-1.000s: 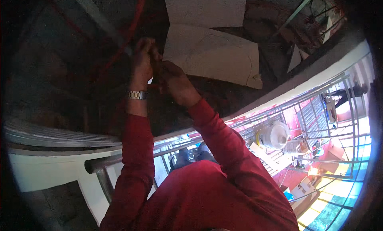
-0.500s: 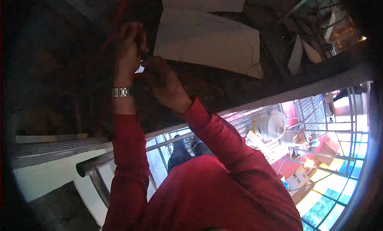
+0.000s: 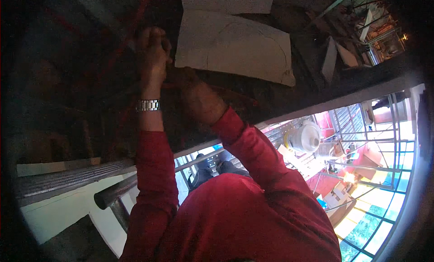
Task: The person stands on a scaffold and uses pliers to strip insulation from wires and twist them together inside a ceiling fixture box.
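Observation:
Both my red-sleeved arms reach up into a dark overhead space. My left hand (image 3: 153, 54), with a metal watch (image 3: 148, 105) at the wrist, has its fingers curled beside red lines running through that space; what it grips is too dark to make out. Just below and right of it, my right hand (image 3: 199, 92) is bent with its fingertips in shadow near the left hand; its hold is also unclear. A pale board (image 3: 233, 51) with curved pencil-like lines lies right of both hands, beside a second pale board (image 3: 226, 2).
A pale ledge (image 3: 294, 112) edges the dark space. Beyond it are metal rails (image 3: 108, 192), perforated scaffold planks with my feet (image 3: 203, 169), a white bucket (image 3: 305, 137), cardboard (image 3: 370, 160) and a dark figure (image 3: 384, 103) at the far right. Loose board offcuts (image 3: 330, 58) sit at the upper right.
Since a second ago my left hand has moved up and slightly left, dipping a little right in the last half second. The bright sliver between my hands no longer shows.

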Tool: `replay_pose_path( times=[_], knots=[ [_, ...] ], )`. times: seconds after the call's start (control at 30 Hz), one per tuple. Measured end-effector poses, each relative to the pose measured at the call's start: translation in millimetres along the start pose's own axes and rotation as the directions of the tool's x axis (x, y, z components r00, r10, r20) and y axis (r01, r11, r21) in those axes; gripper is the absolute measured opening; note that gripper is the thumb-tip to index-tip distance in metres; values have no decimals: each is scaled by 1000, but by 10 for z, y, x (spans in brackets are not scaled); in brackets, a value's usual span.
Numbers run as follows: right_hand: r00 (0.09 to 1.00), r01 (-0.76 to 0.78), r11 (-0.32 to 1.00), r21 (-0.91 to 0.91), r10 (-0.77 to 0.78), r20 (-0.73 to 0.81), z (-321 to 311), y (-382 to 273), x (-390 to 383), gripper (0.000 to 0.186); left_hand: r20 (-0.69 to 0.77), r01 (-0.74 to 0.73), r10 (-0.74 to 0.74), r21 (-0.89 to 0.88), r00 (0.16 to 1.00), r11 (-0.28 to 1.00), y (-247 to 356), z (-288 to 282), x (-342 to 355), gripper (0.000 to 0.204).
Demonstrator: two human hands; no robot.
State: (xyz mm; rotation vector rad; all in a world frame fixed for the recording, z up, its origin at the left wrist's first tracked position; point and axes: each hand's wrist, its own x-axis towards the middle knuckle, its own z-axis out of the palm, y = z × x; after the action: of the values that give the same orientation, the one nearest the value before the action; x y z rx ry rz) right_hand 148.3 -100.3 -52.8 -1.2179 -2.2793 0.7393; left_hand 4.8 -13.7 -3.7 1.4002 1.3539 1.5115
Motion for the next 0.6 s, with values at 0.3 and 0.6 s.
replay_pose_path(
  times=[0.3,0.6],
  knots=[
    [880,147,989,32,-116,-461,-15,-184,-231,51,107,54,-32,-213,994,975,-35,28,43,35],
    [780,519,291,804,-546,-306,-1002,-1552,-1208,40,-94,9,-23,-152,995,988,1,207,214,28]
  ],
)
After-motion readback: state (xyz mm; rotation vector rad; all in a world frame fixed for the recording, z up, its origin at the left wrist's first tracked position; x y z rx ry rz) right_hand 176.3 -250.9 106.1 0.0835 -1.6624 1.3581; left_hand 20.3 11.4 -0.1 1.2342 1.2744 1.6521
